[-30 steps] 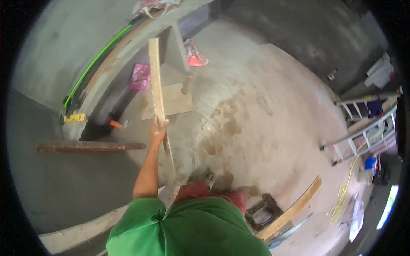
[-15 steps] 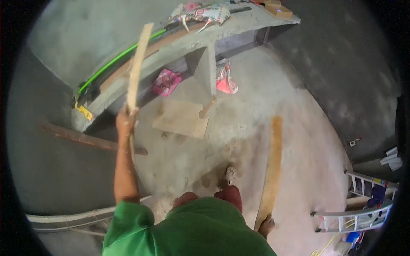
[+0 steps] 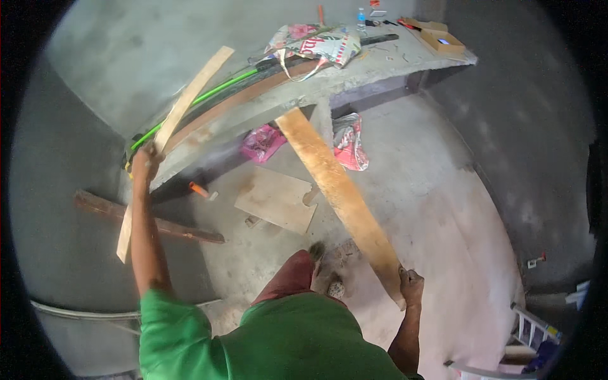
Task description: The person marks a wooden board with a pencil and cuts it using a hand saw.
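Observation:
Raised at the left, my left hand grips a pale, narrow wooden strip beside the concrete ledge. My right hand is closed on the near end of a wider tan plank, whose far end points toward the ledge's front. Below and between them on the floor lie a notched plywood piece, an orange-handled tool and a dark, weathered board.
The concrete ledge carries a green pole, a printed bag, a bottle and an open cardboard box. Pink bags lie beneath it. An aluminium ladder is at the lower right.
My view has swung toward the ledge. My left hand has moved left and up with the strip; my right hand has come up, the plank now angled across toward the ledge.

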`<state>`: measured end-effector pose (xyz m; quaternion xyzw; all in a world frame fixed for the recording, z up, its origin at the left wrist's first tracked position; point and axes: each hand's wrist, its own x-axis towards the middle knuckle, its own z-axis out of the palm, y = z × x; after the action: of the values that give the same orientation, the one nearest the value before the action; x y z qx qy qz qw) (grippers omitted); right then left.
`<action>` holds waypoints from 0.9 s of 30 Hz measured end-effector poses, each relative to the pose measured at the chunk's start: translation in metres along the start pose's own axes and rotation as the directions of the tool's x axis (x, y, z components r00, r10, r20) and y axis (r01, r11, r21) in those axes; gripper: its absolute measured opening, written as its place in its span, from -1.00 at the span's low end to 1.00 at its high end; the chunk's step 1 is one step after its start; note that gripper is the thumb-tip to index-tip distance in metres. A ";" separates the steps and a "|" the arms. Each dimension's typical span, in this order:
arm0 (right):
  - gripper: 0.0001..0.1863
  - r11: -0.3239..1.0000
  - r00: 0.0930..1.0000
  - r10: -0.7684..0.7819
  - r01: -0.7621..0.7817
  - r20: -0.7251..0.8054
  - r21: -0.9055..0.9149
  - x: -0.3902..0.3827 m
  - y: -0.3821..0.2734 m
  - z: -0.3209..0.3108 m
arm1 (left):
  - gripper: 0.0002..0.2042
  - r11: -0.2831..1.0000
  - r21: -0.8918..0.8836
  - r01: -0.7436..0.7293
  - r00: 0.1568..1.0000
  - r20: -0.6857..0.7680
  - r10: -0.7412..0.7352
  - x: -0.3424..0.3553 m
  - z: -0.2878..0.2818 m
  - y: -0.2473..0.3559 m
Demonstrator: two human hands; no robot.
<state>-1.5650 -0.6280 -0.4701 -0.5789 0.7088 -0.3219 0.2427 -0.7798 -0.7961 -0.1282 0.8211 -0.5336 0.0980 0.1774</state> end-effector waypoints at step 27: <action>-0.54 0.787 0.642 -0.353 0.598 0.680 -0.155 0.624 -0.388 0.152 | -0.19 0.938 0.228 -0.260 0.933 -0.192 0.305 0.591 0.311 0.155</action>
<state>-1.3308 -1.3117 -0.2682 -0.8540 0.4538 -0.0289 0.2528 -0.6870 -1.4737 -0.1773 0.7324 -0.6108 0.2673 0.1377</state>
